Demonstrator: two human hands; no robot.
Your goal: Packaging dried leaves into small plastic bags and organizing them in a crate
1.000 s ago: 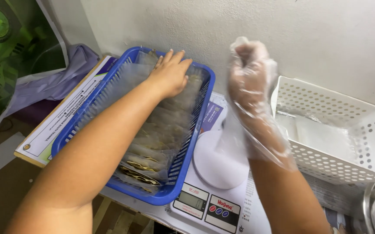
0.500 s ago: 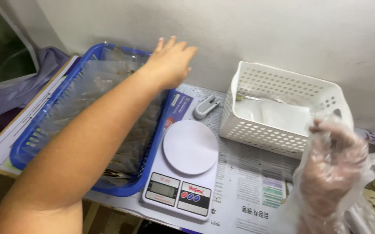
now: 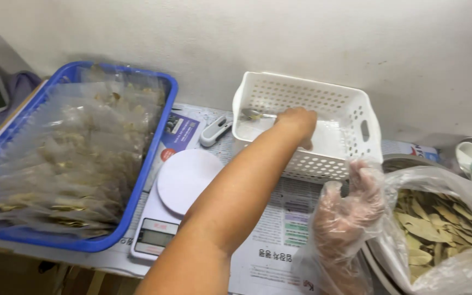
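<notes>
Packets of dried leaves in clear film fill the long blue plastic basket [image 3: 154, 164] at the desk's left, beside the flat white kitchen scale [image 3: 181, 188] on newspaper. Risk centres on the white perforated plastic basket [image 3: 364, 136] by the wall: the bare left hand [image 3: 297, 123] reaches inside, fingers curled near a thin clear packet, though I cannot tell whether they grip it, and the forearm crossing the scale could knock it. Lower right, the plastic-gloved right hand [image 3: 348, 218], fingers loosely spread and holding nothing, touches the clear bag of dried bay leaves [image 3: 443, 229], which could tip.
</notes>
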